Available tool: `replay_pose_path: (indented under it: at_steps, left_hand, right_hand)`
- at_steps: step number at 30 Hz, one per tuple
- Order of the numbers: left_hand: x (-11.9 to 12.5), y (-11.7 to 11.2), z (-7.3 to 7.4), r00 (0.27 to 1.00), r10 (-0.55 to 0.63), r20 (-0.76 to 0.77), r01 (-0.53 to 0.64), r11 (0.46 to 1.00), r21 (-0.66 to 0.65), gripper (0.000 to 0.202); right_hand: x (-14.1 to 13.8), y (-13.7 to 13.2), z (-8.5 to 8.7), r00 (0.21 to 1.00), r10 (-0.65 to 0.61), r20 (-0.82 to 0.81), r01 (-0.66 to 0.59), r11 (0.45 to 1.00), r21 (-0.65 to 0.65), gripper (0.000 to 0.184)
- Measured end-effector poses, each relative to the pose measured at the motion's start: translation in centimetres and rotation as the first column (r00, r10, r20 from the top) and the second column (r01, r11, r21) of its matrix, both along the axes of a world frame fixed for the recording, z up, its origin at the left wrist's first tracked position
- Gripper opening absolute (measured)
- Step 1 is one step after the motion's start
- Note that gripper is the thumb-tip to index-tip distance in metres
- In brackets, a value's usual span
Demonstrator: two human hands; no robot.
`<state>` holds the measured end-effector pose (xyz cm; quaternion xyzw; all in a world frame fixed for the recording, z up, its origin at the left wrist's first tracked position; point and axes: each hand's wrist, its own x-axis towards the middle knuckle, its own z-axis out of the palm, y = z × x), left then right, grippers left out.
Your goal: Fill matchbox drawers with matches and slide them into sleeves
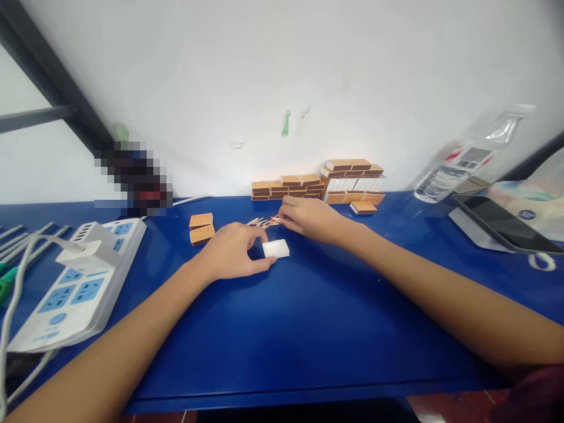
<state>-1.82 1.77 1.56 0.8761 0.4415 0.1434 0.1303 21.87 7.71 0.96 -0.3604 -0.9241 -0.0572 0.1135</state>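
Observation:
My left hand [240, 249] grips the left end of a small white matchbox tray [277, 248] on the blue table, thumb in front and fingers behind. Just beyond the tray lies a loose pile of matches [261, 222] with red heads. My right hand [306, 218] reaches over the right side of that pile, its thumb and fingers pinched on matches; how many is hidden. To the left of my left hand, two orange matchboxes [201, 235] lie close together. A single matchbox [363, 207] rests beyond my right forearm.
Stacked matchboxes [288, 188] line the wall, with more [352, 170] piled higher at the right. On the left are a power strip [83, 294] with a plugged-in charger and cable. A water bottle [473, 154], a phone [502, 220] and a tissue pack [529, 205] stand right.

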Motion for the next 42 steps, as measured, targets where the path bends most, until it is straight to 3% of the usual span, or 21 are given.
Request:
replay_pose_path:
  at_steps: [5, 11, 19, 24, 32, 42]
  left_hand:
    - [0.5, -0.5, -0.3, 1.000, -0.005, 0.019, 0.005, 1.000, 0.019, 0.034]
    - [1.2, -1.4, -0.6, 0.998, -0.053, 0.045, 0.053, 0.999, -0.002, 0.033]
    - [1.3, -1.4, -0.8, 0.996, -0.052, 0.078, 0.052, 0.999, -0.004, 0.032]
    - [1.2, -1.3, -0.7, 0.997, -0.043, 0.070, 0.043, 0.999, 0.001, 0.033]
    - [1.3, -1.3, -1.0, 0.995, -0.043, 0.085, 0.040, 0.998, 0.039, 0.033]
    - [1.1, -1.3, -1.0, 0.996, -0.041, 0.076, 0.039, 0.999, 0.015, 0.033]
  right_hand:
    - [1.9, -3.8, 0.4, 0.954, 0.014, -0.298, -0.079, 0.976, -0.205, 0.018]
    - [2.0, -7.3, 0.1, 0.937, -0.012, -0.348, -0.120, 0.928, -0.353, 0.014]
    - [1.8, -7.5, -0.4, 0.934, -0.014, -0.357, -0.129, 0.918, -0.375, 0.019]
    - [2.4, -7.4, -0.3, 0.944, 0.010, -0.329, -0.138, 0.919, -0.369, 0.011]
    - [1.8, -7.6, -0.2, 0.933, -0.008, -0.359, -0.167, 0.876, -0.452, 0.017]
    - [1.7, -5.9, -0.4, 0.877, -0.087, -0.473, -0.097, 0.931, -0.352, 0.021]
